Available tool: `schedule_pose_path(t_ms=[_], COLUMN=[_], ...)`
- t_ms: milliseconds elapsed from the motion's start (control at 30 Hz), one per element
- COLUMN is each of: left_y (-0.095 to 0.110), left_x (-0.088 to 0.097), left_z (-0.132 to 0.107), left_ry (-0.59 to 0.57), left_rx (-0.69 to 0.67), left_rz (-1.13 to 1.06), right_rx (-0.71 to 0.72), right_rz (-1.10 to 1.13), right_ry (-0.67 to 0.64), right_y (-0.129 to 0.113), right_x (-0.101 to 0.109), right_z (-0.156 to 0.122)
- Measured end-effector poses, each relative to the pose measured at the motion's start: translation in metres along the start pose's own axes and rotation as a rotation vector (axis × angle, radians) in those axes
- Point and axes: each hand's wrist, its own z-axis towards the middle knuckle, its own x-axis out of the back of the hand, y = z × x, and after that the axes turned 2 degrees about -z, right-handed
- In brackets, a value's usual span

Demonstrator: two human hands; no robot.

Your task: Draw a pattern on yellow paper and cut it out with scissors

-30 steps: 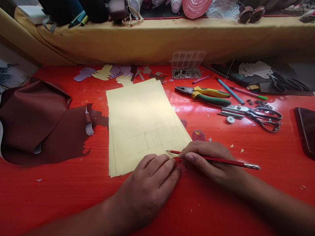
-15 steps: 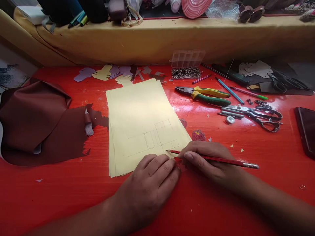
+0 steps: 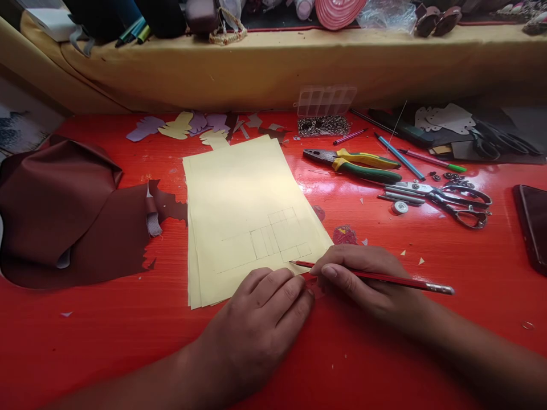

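Note:
A stack of pale yellow paper sheets [image 3: 239,193] lies on the red table [image 3: 106,330], with a pencilled grid of rectangles near its lower right corner. My left hand [image 3: 260,319] rests flat on the sheets' near edge, fingers together and pressing down. My right hand [image 3: 363,279] is closed on a red pencil [image 3: 397,280], whose tip sits at the paper's lower right edge. The two hands almost touch.
Dark red leather [image 3: 55,216] lies crumpled at the left. Green-and-yellow pliers [image 3: 359,165], scissors [image 3: 461,205], pens [image 3: 401,159], a clear compartment box [image 3: 327,101] and paper cut-outs [image 3: 179,126] lie behind and right. A dark phone [image 3: 534,222] sits at the right edge. A cluttered yellow-covered ledge [image 3: 273,62] runs along the back.

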Motion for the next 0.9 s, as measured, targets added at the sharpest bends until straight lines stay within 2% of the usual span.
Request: schedule_pose_path(t_ms=[900], left_y=[-0.0008], left_x=[-0.0015], left_z=[-0.0017], left_ry=[-0.013], left_rx=[0.003], left_rz=[-0.03], right_rx=[-0.031], right_rz=[-0.014], right_ry=[-0.034], right_y=[-0.0028], right_x=[0.0016], right_z=[0.0015])
